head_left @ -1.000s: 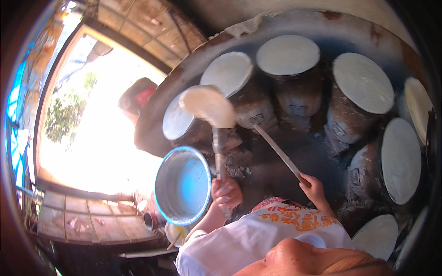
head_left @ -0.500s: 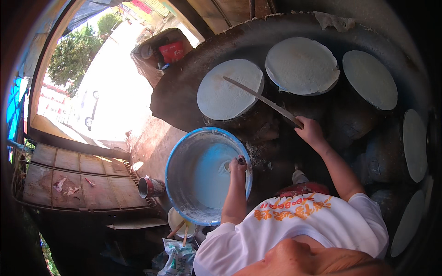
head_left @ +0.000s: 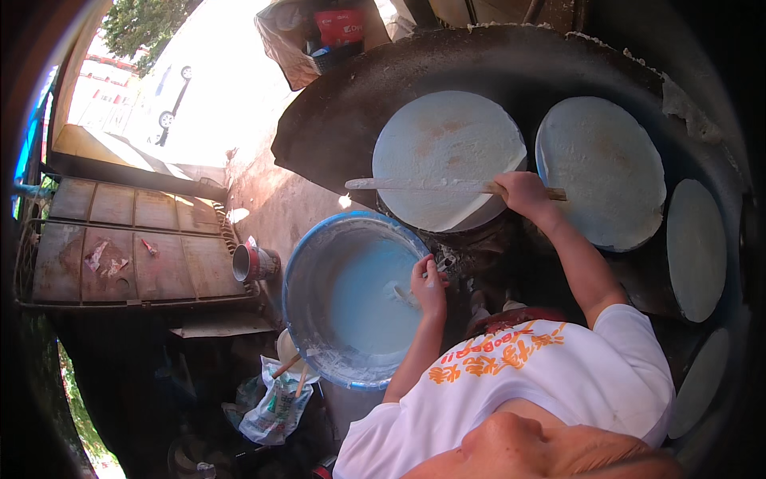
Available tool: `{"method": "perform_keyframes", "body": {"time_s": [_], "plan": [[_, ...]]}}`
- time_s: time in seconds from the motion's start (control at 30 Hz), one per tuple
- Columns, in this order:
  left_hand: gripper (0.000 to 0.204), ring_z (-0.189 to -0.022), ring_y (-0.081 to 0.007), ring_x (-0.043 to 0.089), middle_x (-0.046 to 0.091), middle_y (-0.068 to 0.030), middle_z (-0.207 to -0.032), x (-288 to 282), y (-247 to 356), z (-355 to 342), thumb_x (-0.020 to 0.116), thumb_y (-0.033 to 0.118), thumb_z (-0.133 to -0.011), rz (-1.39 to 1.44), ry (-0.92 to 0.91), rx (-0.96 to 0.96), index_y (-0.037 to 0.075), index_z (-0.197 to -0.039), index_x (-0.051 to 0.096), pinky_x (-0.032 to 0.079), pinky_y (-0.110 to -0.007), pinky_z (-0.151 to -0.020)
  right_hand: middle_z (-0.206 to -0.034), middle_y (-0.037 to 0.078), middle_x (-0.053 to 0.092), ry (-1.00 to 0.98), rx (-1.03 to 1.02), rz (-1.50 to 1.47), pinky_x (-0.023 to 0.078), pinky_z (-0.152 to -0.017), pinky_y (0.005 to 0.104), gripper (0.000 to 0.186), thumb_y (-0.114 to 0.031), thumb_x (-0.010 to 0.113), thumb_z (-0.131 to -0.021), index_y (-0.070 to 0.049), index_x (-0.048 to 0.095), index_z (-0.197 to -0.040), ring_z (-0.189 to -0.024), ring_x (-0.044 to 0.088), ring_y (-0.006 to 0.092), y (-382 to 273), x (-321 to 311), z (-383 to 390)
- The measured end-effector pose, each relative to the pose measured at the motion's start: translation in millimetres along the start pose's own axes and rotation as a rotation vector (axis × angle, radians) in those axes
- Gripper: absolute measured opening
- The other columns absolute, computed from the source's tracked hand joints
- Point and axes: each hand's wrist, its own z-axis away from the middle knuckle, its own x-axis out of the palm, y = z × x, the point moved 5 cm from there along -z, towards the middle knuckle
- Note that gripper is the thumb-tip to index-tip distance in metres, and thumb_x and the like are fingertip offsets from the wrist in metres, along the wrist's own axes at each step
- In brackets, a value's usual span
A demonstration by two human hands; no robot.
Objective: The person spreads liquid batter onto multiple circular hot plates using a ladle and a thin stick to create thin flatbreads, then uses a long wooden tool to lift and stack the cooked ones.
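My right hand [head_left: 527,196] grips a long, flat wooden spatula [head_left: 435,185]. The blade lies sideways across the near part of a round white flatbread [head_left: 447,144] with light brown patches, its tip reaching past the left edge. Along the flatbread's lower right edge a greyish strip of the round griddle [head_left: 487,217] shows. My left hand [head_left: 429,289] is closed at the right rim of a big blue basin [head_left: 297,279], around what looks like the handle of a ladle [head_left: 401,294]. The ladle's pale end dips into thin white batter [head_left: 363,299]; its handle is mostly hidden.
To the right stand several more round griddles, with a second flatbread [head_left: 602,172] nearest. A dark curved sheet [head_left: 327,132] edges the stove. Left of the basin are a tin can [head_left: 255,262], a tiled rack [head_left: 132,251] and a plastic bag [head_left: 273,411]. A lined box [head_left: 291,44] stands behind.
The spatula has swung from a slant over the flatbread to lying sideways across its near part. My left hand stays by the basin's right rim, its grip turned. The whole view has shifted.
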Motion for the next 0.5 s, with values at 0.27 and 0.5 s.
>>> {"method": "perform_keyframes", "body": {"time_s": [0.27,0.5], "plan": [[0.039,-0.09,-0.0317,0.049,0.052,-0.0131,-0.093,52.6,101.3,-17.2,0.067,0.011,-0.072,-0.749,0.149,0.984,0.008,-0.109,0.055,0.038,-0.041,-0.081,-0.073,0.01,0.061,0.103,-0.135,0.0,0.048,-0.062,0.0413,0.007,-0.007,0.058,-0.069,-0.009,0.058,-0.075,-0.071,0.061,0.03,-33.1,-43.3,-29.5],[0.024,-0.085,-0.029,0.05,0.054,-0.0108,-0.088,54.4,92.4,-45.2,0.07,0.007,-0.069,-0.464,0.246,1.05,0.008,-0.091,0.06,0.04,-0.039,-0.076,-0.074,0.009,0.061,0.095,-0.303,0.047,0.048,-0.06,0.0402,0.01,-0.007,0.059,-0.068,-0.009,0.055,-0.077,-0.071,0.06,0.0303,-71.1,-73.8,-53.6]]}}
